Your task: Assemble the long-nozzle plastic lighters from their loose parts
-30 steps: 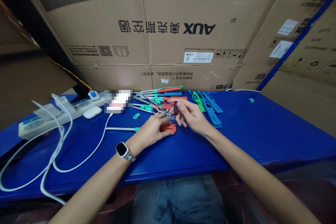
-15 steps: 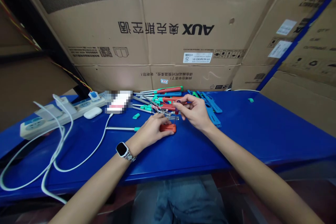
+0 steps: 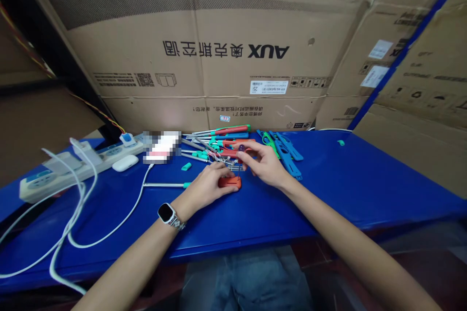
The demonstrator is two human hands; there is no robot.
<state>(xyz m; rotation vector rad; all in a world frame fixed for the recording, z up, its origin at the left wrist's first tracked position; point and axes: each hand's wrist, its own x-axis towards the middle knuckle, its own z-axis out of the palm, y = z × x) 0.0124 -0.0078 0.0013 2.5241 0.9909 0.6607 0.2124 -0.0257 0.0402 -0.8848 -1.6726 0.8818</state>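
My left hand (image 3: pixel 206 187) presses a long-necked lighter (image 3: pixel 231 183) against the blue table, its fingers closed around the orange handle. The lighter's thin metal tube points left, with a green collar beside my wrist. In my right hand (image 3: pixel 265 165), a small screwdriver (image 3: pixel 241 147) with a dark purple-red handle is pinched between thumb and fingers. It stands about upright, and its thin shaft reaches down to the right end of the orange handle. The screw under the tip is too small to make out.
Behind my hands lies a pile of red and green lighters (image 3: pixel 233 130) with loose wires. Blue handle shells (image 3: pixel 286 153) sit to the right. Small green caps (image 3: pixel 186 166) lie about. A power strip (image 3: pixel 83 172), white cables (image 3: pixel 78 204) and a blurred phone (image 3: pixel 162 148) occupy the left. Cardboard (image 3: pixel 226 24) walls the back.
The view has shifted slightly, so everything sits a little lower and further left. Both hands keep their hold, and the screwdriver still stands on the orange handle.
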